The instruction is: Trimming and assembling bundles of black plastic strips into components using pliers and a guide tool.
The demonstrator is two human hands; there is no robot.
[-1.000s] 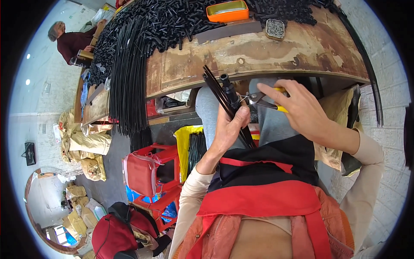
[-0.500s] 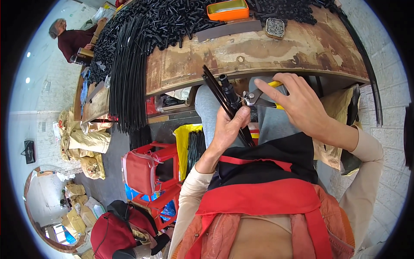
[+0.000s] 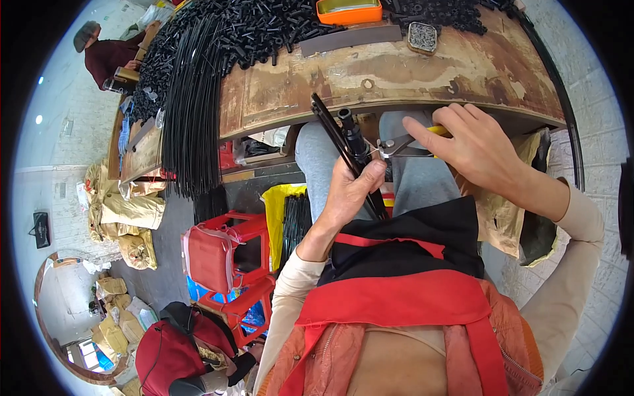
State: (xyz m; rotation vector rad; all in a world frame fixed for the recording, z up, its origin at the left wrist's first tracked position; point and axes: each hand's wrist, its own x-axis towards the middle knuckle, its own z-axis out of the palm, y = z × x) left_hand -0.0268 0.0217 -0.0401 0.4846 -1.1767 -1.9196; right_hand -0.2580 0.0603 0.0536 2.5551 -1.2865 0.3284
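My left hand (image 3: pixel 351 189) is wrapped round a small bundle of thin black tubes (image 3: pixel 327 125) and a thicker ribbed black plastic fitting (image 3: pixel 352 135), all held tilted over my lap. My right hand (image 3: pixel 481 150) grips pliers or cutters with yellow handles, whose metal jaws (image 3: pixel 389 146) point left. The jaw tips are at the side of the fitting, by a thin pale wire beside my left thumb. Whether the jaws bite on the wire is too small to tell.
On the worn wooden table (image 3: pixel 370 72) lie heaps of black tube pieces (image 3: pixel 257 33), long black rods (image 3: pixel 191 112), an orange tin (image 3: pixel 350 12) and a small tray of metal bits (image 3: pixel 422 37). Red stools (image 3: pixel 214 257) stand at left. Two other people are nearby.
My right hand has shifted slightly to the right, and the plier handles look closer together. My left hand still holds the fitting and tubes in nearly the same place.
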